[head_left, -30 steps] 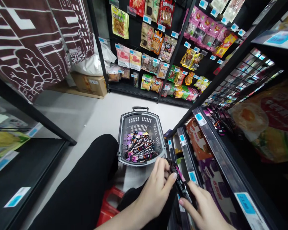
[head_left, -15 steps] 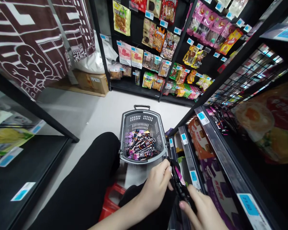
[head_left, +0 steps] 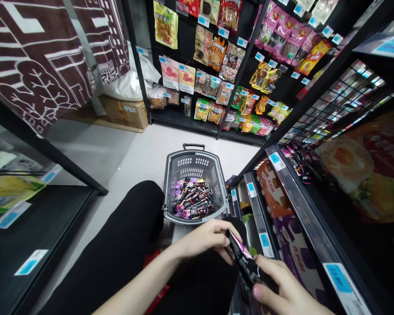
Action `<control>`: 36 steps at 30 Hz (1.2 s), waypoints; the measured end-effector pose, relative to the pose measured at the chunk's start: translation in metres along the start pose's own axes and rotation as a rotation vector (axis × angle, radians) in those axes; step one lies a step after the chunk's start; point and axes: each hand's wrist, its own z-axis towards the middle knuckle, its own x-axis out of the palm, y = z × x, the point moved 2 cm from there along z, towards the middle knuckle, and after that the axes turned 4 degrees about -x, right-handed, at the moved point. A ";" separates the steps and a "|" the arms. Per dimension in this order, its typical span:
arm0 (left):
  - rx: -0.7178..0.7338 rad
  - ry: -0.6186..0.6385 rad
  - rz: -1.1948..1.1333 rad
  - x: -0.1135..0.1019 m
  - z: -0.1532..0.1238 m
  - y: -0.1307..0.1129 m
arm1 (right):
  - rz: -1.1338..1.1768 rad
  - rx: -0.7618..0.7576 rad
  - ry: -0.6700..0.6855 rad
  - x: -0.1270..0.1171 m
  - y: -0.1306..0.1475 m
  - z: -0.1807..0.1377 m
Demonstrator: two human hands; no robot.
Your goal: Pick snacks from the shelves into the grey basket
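Observation:
Several slim black-and-pink snack packets [head_left: 243, 259] are bunched together between my hands, above my right thigh. My left hand [head_left: 213, 236] closes its fingers around their upper end. Farther down, my right hand [head_left: 277, 280] pinches the lower end between thumb and fingers. How many packets the bunch has is hard to make out. Ahead of my knees, a grey shopping basket [head_left: 220, 183] stands on the floor, and a pile of similar black, pink and purple packets [head_left: 195, 199] lies in it.
Close on my right is a shelf rack with price tags [head_left: 343, 280]; more black-and-pink packets [head_left: 300, 162] lie on its upper tier. Large orange and purple bags [head_left: 293, 245] sit lower. Hanging snack bags [head_left: 213, 83] line the far rack. Another shelf [head_left: 52, 218] stands left.
Both hands have come slightly down and nearer with the packets. The fingers of my left hand have shifted around the upper end. The basket and its contents look the same.

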 end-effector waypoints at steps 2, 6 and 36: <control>-0.018 -0.031 0.025 -0.004 -0.002 -0.003 | 0.136 0.106 0.061 -0.003 0.006 0.005; -0.023 -0.133 0.048 -0.008 -0.006 -0.006 | 0.285 0.236 0.082 -0.011 0.006 0.015; -0.154 0.081 -0.014 0.015 -0.010 -0.001 | 0.367 0.240 0.254 -0.035 0.004 0.012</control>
